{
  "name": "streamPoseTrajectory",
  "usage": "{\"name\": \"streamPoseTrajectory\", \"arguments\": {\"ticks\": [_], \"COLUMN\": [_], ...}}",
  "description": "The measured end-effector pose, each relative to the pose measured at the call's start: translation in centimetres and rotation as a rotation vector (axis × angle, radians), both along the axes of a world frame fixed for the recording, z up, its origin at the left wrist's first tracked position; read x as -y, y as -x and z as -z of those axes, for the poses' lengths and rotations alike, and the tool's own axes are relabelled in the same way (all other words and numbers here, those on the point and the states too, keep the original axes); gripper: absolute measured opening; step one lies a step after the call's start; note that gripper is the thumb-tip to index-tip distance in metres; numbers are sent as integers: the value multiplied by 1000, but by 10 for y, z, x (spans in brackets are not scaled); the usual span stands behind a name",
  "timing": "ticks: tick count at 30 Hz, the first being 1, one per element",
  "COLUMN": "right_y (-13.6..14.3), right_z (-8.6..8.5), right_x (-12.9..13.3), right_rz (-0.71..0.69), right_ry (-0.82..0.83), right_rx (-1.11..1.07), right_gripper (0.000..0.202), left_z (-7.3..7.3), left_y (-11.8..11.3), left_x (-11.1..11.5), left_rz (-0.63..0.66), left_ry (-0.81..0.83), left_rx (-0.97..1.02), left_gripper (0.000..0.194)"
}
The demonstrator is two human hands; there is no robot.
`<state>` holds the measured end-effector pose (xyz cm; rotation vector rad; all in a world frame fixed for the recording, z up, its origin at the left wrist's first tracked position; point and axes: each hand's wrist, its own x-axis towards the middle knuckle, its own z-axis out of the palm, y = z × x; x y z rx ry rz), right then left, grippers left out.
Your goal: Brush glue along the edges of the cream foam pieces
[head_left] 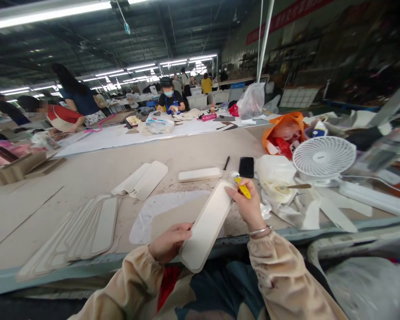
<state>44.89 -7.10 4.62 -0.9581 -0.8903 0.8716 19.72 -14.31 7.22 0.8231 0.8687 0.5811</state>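
Observation:
A long off-white panel (208, 224) with rounded corners and a beige edge is held tilted over the table's front edge. My left hand (171, 241) is closed on its lower left side, thumb on top. My right hand (247, 201) pinches the upper right end and also grips a yellow-handled tool (243, 188) with a pale, shiny head, whose kind I cannot make out. Below the panel lie a white sheet (145, 218) and a beige board. To the left, several similar panels (105, 224) lie fanned out. Farther back are more loose panels (151, 180) and a small stack (200, 174).
Right of my hands are a black phone (246, 167), a dark pen-like stick (226, 162), a white tub (276, 171) with a wooden stick (298, 186), a white fan (323, 158) and an orange bag (285, 129). Cardboard (16, 169) lies far left. Co-workers are beyond.

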Motion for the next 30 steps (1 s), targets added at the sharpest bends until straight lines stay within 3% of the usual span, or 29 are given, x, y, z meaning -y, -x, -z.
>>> {"name": "streamPoseTrajectory", "arguments": {"ticks": [10,30], "right_y": [0,1], "right_z": [1,-2], "right_x": [1,4], "right_rz": [-6,-61], "right_ry": [48,62], "right_rx": [76,147], "right_gripper": [42,41], "left_z": [7,12], "left_y": [-32,-30], "left_x": [-8,-4], "left_rz": [-28,-52], "left_ry": [-58,-15], "left_rx": [-152,-160], "left_gripper": [41,42]}}
